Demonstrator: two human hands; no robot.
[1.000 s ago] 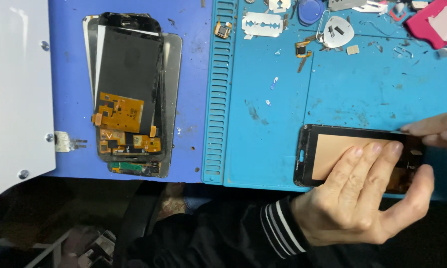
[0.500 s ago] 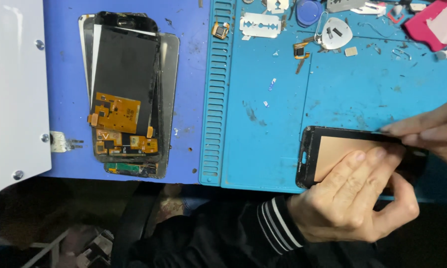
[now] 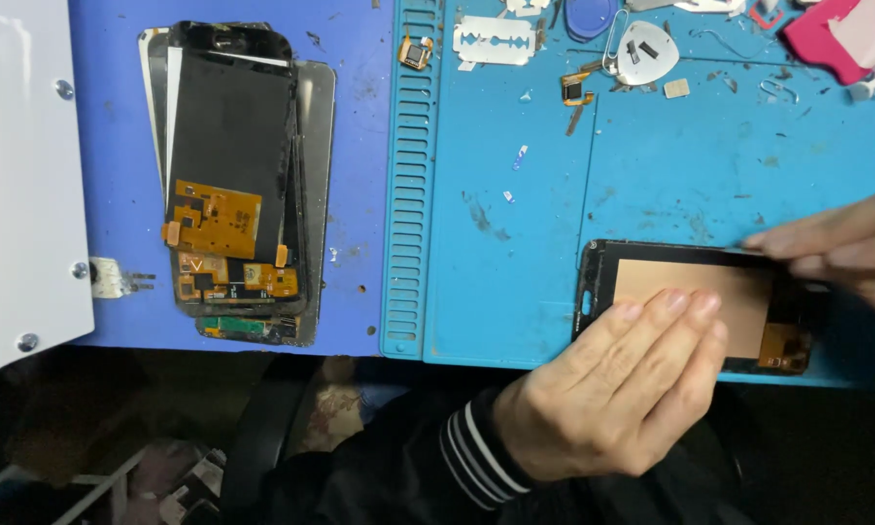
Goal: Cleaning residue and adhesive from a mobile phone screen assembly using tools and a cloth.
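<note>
Head view, looking down at the worktop (image 3: pixel 223 335).

My left hand (image 3: pixel 607 389) lies flat, fingers together, pressed on the lower edge of a screen unit (image 3: pixel 695 301). No closed grip there: the palm and fingers pin it down, fingertips resting on its copper-coloured back. The sleeve is dark with white stripes at the cuff.

My right hand (image 3: pixel 836 248) comes in from the right edge, fingers stretched out and close together, the tips touching the unit's upper right edge. It is partly cut off by the frame; I cannot tell whether it pinches anything.

The screen unit lies face down near the front edge of the blue mat (image 3: pixel 651 175), long side running left to right, black frame around the copper sheet, a small orange flex part at its lower right corner.

On the far side of the mat: a razor blade (image 3: pixel 494 39), a white pick (image 3: pixel 646 51), a blue pick (image 3: pixel 588 17) and small scraps, all well apart from the hands. A pink item (image 3: pixel 850 39) sits at the far right corner.

Left of the mat's ribbed strip, a stack of screens (image 3: pixel 233 185) lies on the worktop, backs up, orange flex boards showing at the near end. A white panel (image 3: pixel 19 175) with screws stands just beside the stack.
</note>
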